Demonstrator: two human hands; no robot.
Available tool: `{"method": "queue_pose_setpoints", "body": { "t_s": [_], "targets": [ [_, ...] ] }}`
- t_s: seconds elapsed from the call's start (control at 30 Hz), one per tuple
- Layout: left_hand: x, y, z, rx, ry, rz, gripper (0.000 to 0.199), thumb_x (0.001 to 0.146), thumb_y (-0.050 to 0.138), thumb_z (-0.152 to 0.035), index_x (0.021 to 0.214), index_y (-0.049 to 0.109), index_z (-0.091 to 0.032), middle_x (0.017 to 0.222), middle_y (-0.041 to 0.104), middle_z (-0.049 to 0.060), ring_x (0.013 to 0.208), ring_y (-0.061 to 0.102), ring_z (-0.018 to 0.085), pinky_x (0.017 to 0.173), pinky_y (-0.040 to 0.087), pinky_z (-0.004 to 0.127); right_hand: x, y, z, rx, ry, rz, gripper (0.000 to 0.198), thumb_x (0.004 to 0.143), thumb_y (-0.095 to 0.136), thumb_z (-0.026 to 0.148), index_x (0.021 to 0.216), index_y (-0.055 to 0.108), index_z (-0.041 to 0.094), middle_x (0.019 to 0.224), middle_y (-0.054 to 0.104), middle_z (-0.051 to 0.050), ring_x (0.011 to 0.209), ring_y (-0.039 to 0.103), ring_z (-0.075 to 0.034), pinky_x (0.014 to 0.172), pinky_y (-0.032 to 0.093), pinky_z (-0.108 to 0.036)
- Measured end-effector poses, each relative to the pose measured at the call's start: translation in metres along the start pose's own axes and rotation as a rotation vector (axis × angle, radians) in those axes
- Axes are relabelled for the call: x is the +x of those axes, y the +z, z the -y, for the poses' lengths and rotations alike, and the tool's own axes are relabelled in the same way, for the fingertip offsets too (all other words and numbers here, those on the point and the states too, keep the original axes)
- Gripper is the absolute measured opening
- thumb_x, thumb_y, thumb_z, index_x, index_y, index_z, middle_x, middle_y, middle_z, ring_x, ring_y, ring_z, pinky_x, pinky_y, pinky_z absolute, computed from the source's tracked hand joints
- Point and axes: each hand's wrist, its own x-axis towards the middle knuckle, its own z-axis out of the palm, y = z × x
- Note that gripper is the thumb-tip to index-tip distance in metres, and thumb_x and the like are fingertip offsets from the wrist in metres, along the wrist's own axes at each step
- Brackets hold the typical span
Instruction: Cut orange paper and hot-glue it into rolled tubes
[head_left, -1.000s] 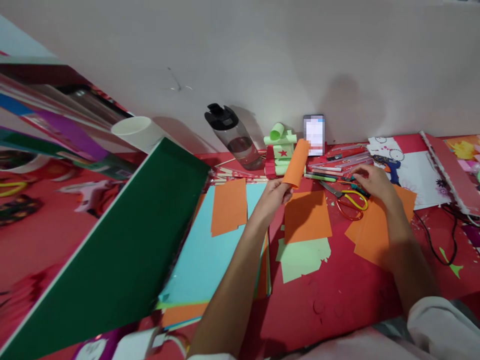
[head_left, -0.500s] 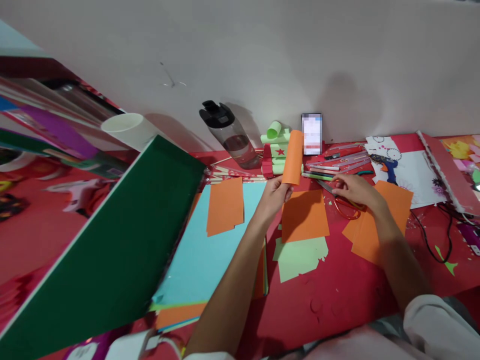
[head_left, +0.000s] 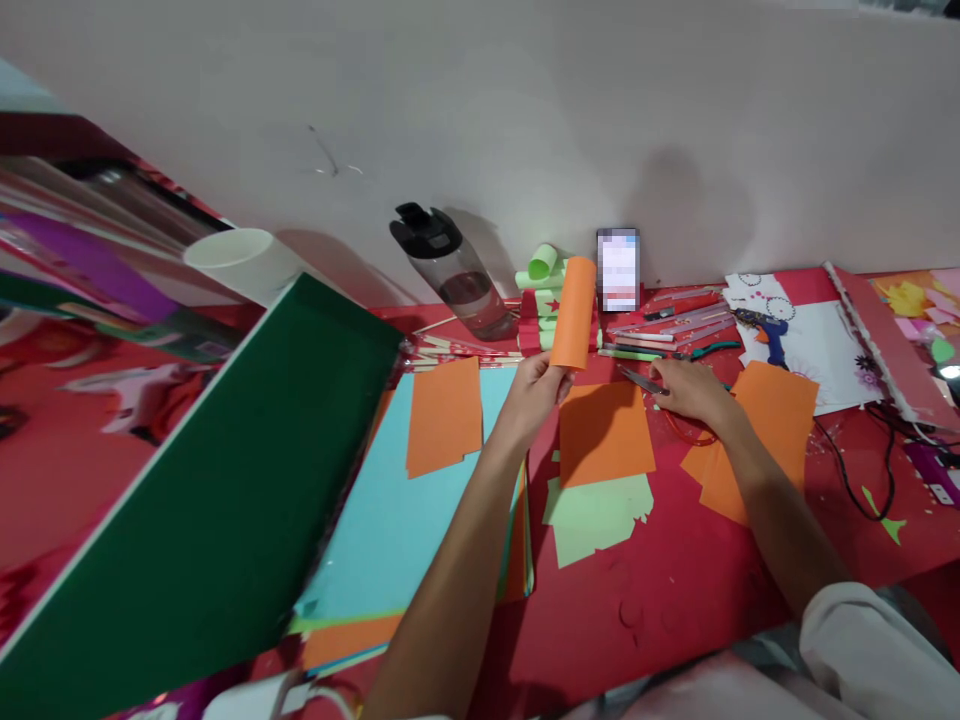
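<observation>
My left hand (head_left: 535, 385) is closed on the lower end of an orange paper roll (head_left: 574, 312), held upright above the table. My right hand (head_left: 691, 391) has its fingers closed over the scissors (head_left: 641, 380), whose blades point left and whose red handles show partly beneath the palm. Between the hands lies a flat orange sheet (head_left: 606, 435), overlapping a cut pale green sheet (head_left: 600, 515). More orange sheets (head_left: 780, 420) are under and beside my right wrist. Behind the roll stand pale green paper rolls (head_left: 541, 262) with a red star piece, partly hidden.
Against the wall are a water bottle (head_left: 461, 275) and a phone (head_left: 619, 270). Pens (head_left: 682, 325) and a blue glue gun (head_left: 772, 335) lie at the back right. A large green board (head_left: 217, 480) slants up at left, beside stacked blue paper (head_left: 382, 520).
My right hand has moved slightly left and down onto the scissors, its fingers closing on them. The orange roll stays in my left hand. The view has shifted a little.
</observation>
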Motion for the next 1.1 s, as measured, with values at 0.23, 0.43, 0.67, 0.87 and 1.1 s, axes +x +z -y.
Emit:
{"method": "queue_pose_setpoints", "body": {
  "t_s": [0.23,0.43,0.67,0.87,1.1],
  "targets": [
    [0.000,-0.003,0.001,0.033,0.021,-0.010,0.020,0.080,0.055,-0.033,0.065,0.049,-0.020,0.052,0.040,-0.005,0.046,0.032,0.008,0.048,0.023,0.023,-0.001,0.003,-0.003,0.046,-0.011,-0.091,0.022,0.095,0.065,0.035,0.113,0.063,0.023,0.112,0.074,-0.009,0.098,0.068,-0.028,0.070,0.040,-0.032],
    [0.001,-0.002,0.001,0.033,0.006,0.014,0.019,0.079,0.054,-0.032,0.065,0.050,-0.020,0.054,0.043,-0.004,0.047,0.033,0.008,0.048,0.022,0.023,0.006,0.010,0.002,0.036,-0.016,-0.324,0.025,0.103,0.050,0.022,0.121,0.067,0.021,0.128,0.070,-0.011,0.118,0.060,-0.028,0.087,0.046,-0.035],
    [0.001,-0.004,0.001,0.041,0.000,-0.013,0.018,0.079,0.052,-0.028,0.063,0.050,-0.020,0.052,0.041,-0.005,0.046,0.032,0.009,0.047,0.023,0.022,0.010,0.015,0.003,-0.015,0.071,-0.328,0.034,0.104,0.047,0.020,0.131,0.067,0.020,0.126,0.068,-0.013,0.119,0.056,-0.030,0.087,0.048,-0.037],
    [0.003,-0.002,0.001,0.032,0.005,-0.021,0.018,0.080,0.051,-0.026,0.063,0.051,-0.019,0.052,0.042,-0.004,0.046,0.033,0.008,0.048,0.024,0.022,0.013,0.024,0.000,-0.030,0.067,-0.341,0.034,0.104,0.051,0.027,0.132,0.067,0.017,0.124,0.066,-0.016,0.117,0.055,-0.032,0.093,0.047,-0.039],
    [0.001,0.000,-0.005,0.061,-0.031,-0.046,0.020,0.082,0.050,-0.024,0.063,0.052,-0.019,0.049,0.040,-0.005,0.045,0.032,0.009,0.048,0.023,0.022,0.018,0.031,-0.003,-0.005,0.049,-0.399,0.035,0.102,0.049,0.021,0.132,0.066,0.013,0.124,0.066,-0.018,0.116,0.055,-0.032,0.102,0.044,-0.043]
  ]
}}
